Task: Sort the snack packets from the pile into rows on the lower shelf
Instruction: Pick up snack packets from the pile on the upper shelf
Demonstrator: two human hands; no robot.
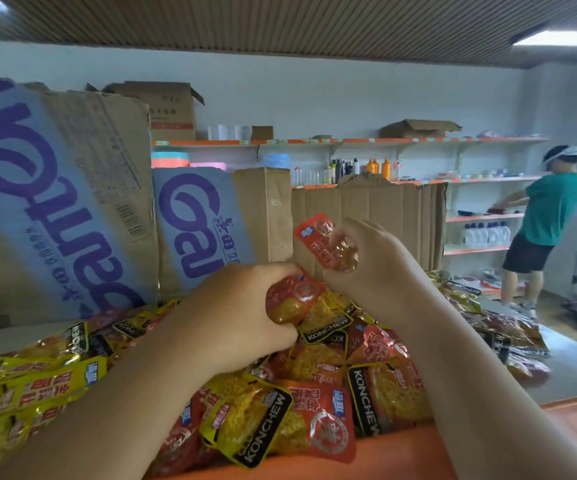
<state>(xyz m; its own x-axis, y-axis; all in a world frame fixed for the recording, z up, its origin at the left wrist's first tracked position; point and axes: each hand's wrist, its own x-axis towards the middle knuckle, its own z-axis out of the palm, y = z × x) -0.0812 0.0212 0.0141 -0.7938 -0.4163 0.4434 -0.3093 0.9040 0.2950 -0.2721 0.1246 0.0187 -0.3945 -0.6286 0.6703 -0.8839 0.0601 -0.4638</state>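
left hand grips red packet | right hand pinches second packet | orange shelf under pile | cardboard boxes behind, likely storeroom

My left hand rests on the pile, fingers curled round the lower red packet. My right hand, just above the pile, pinches the upper red packet. Both bare forearms reach forward across the pile.

**Bright room, soft picture**

A ceiling panel at upper right glows white; shadows are faint. Foil snack packets throw small glints. The wide lens bows the cardboard boxes at left, and fine detail looks smeared.
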